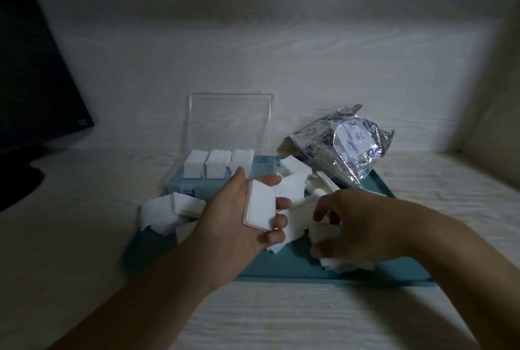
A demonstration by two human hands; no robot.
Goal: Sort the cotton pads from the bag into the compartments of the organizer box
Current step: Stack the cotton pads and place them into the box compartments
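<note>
So far, the sorting looks roughly midway. Three compartments along the back row of the organizer box (216, 172) already stand full of white cotton pads (215, 165), while the compartment at the right end of that row looks empty; whether the front row holds anything I cannot tell, since the left hand covers part of it. The clear lid stands upright behind. A good many loose pads (166, 210) lie scattered on the teal tray (281, 272), to the left of the hands and between them, so plenty is left to do. The crumpled foil bag (343, 149) sits at the tray's far right corner, just beside the box; how much it still contains is not visible.

The left hand (242, 217) grips a neat stack of pads (260, 209) between thumb and curled fingers, just in front of the box and near the filled compartments. The right hand (357, 230) is apart from it, lowered with bent fingers over a heap of pads (346, 265) at the tray's near right; it touches them, though whether it has pinched any I cannot tell.
</note>
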